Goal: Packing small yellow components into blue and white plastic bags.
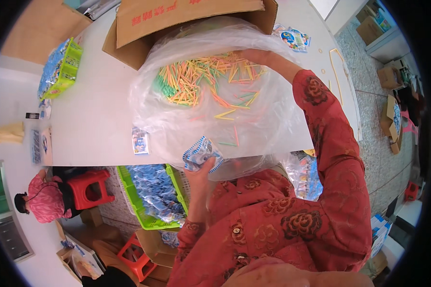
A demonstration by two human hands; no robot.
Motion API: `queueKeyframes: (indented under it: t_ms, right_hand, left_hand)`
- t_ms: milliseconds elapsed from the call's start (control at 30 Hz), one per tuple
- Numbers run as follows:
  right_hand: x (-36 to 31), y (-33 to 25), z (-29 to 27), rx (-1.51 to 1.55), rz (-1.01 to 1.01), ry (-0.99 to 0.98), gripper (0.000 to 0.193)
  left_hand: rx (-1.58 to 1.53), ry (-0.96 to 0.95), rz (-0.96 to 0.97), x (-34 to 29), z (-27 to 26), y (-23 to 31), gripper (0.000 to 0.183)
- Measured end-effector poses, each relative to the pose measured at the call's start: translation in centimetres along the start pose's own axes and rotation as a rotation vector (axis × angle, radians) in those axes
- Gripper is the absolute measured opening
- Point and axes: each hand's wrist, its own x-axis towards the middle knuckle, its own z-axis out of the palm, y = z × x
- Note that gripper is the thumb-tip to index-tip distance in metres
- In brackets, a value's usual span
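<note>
My left hand (202, 172) is closed on a small blue-and-white packet (202, 153) at the table's near edge. Up at the far side of a large clear plastic bag (153, 115), my right hand (249, 56) reaches in among thin coloured sticks (187, 81). Its fingers are partly hidden by the plastic and the sticks, so their grip is unclear. The sticks are yellow, pink, orange and green, heaped at the left and scattered nearer me. Another small packet (140, 141) lies flat on the table, left of the bag.
The bag spills from an open cardboard box (191, 16) onto the white table (91, 124). More packets (294, 39) lie at the far right. Green baskets of blue packets stand far left (71, 67) and below the table (146, 217). A person (47, 197) is near a red stool (90, 190).
</note>
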Motion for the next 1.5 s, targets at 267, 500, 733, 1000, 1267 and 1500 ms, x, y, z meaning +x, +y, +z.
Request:
queueKeyframes:
  t_ms: [267, 500, 733, 1000, 1267, 1500]
  right_hand:
    - [-2.5, -2.3, -7.4, 0.986, 0.625, 0.059, 0.029]
    - [-6.1, -8.2, -8.2, 1.262, 0.457, 0.081, 0.010]
    - [-7.8, -9.3, -10.4, 1.292, 0.428, 0.107, 0.008]
    - [-8.9, -9.8, -23.0, 1.502, 0.267, 0.359, 0.012]
    - [-10.2, -11.9, -22.1, 0.860, -0.205, 0.591, 0.032]
    - [-9.7, -12.1, -22.1, 0.983, -0.242, 0.480, 0.033]
  left_hand:
    - [0.033, -0.002, -0.006, -0.7, 0.3, 0.3, 0.046]
    - [0.103, -0.095, 0.049, -0.5, 1.6, 0.7, 0.039]
    - [0.146, -0.203, 0.117, -0.1, 3.2, 1.8, 0.030]
    - [0.207, -0.266, 0.143, 0.3, 4.3, 0.4, 0.024]
    - [0.218, -0.285, 0.174, 0.1, 5.4, 0.5, 0.027]
    - [0.302, -0.296, 0.183, 0.5, 5.1, 0.4, 0.022]
